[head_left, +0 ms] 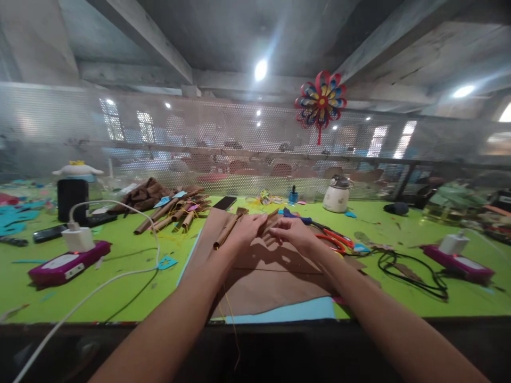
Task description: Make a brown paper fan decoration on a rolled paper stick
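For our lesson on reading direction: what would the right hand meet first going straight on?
The right hand would probably first meet the brown piece just before it, though depth there is unclear.

The left hand (246, 232) and right hand (297, 233) partly hide the brown pleated piece (271, 218); the white cable (158, 249) is cut off near left.

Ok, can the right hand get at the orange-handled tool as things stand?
Likely yes: the orange-handled tool lies just beside the right hand, with nothing seen standing between. That hand is at the brown piece and may have to leave it first.
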Tool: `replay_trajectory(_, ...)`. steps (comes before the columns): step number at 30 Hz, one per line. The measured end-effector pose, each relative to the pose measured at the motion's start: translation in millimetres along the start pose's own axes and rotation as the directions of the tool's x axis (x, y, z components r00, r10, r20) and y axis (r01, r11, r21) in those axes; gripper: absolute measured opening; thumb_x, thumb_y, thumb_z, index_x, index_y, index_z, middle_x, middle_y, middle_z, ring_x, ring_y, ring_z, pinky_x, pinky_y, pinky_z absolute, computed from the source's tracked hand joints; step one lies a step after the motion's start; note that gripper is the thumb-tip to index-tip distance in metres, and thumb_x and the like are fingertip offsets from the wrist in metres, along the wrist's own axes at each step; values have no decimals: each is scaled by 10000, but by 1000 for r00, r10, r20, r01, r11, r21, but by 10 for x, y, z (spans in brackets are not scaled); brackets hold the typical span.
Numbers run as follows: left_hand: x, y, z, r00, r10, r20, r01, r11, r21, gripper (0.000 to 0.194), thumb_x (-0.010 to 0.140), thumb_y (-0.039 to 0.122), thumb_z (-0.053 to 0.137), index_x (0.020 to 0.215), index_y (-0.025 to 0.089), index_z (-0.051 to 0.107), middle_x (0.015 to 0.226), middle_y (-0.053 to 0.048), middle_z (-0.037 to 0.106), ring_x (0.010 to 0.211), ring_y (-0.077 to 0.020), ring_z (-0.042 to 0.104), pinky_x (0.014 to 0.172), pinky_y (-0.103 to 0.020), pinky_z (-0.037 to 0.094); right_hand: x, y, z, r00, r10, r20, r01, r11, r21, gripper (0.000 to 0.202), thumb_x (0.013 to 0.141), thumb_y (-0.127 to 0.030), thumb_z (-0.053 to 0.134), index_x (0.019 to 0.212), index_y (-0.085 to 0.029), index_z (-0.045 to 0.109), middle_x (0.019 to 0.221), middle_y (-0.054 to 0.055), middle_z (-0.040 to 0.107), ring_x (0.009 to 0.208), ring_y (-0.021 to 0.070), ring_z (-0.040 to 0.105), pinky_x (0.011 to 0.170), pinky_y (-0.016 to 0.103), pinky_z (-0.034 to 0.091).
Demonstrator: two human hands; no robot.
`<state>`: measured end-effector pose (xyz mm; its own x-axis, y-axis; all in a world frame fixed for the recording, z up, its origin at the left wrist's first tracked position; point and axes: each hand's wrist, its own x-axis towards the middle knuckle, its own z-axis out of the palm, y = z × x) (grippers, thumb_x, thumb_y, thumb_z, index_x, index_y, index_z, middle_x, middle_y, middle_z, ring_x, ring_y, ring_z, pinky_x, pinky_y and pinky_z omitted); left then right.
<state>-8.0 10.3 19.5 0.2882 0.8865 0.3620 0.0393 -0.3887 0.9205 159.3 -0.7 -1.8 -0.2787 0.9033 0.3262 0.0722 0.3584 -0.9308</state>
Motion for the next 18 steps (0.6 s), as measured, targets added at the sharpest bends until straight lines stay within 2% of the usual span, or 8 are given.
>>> replay_trajectory(5, -28, -57, 39, 991, -126, 37, 130, 983, -131, 216, 717, 387, 646, 717, 174, 609, 671, -22, 606, 606, -153, 529, 586, -278, 414, -90, -45, 8, 1000, 17, 16, -16, 998, -53, 322, 655, -436, 746, 666, -139, 621, 525, -23, 578, 494, 93, 491, 520, 245, 376)
replay_trajectory(8, -33, -57, 42, 989, -145, 18, 146, 980, -133, 206, 694, 358, 673, 691, 162, 610, 661, -13, 596, 614, -142, 524, 585, -262, 407, -108, -80, 60, 999, 27, -28, -25, 999, 46, 333, 633, -440, 758, 658, -144, 607, 574, -21, 587, 550, 107, 520, 563, 257, 403)
replay_trajectory(12, -8, -66, 36, 991, -134, 19, 135, 983, -126, 213, 665, 342, 717, 660, 160, 607, 637, 4, 572, 605, -124, 507, 582, -244, 397, -92, -73, 89, 990, 27, -141, -1, 983, 181, 381, 598, -455, 784, 607, -144, 563, 573, -29, 557, 556, 104, 502, 598, 271, 406)
replay_trajectory(15, 0, -59, 39, 988, -149, 36, 153, 971, -182, 247, 660, 356, 739, 647, 160, 589, 633, -1, 572, 607, -126, 522, 594, -251, 414, -76, -44, 72, 992, 25, -126, 6, 971, 240, 374, 588, -444, 800, 634, -136, 592, 593, -18, 577, 576, 113, 523, 632, 285, 429)
replay_trajectory(18, -14, -17, 54, 980, -175, 97, 195, 940, -281, 249, 646, 345, 757, 685, 152, 605, 673, -25, 607, 672, -154, 578, 668, -277, 454, -65, -28, 52, 994, 26, -107, 7, 956, 293, 367, 587, -432, 811, 653, -133, 608, 615, -12, 593, 591, 115, 541, 654, 288, 442)
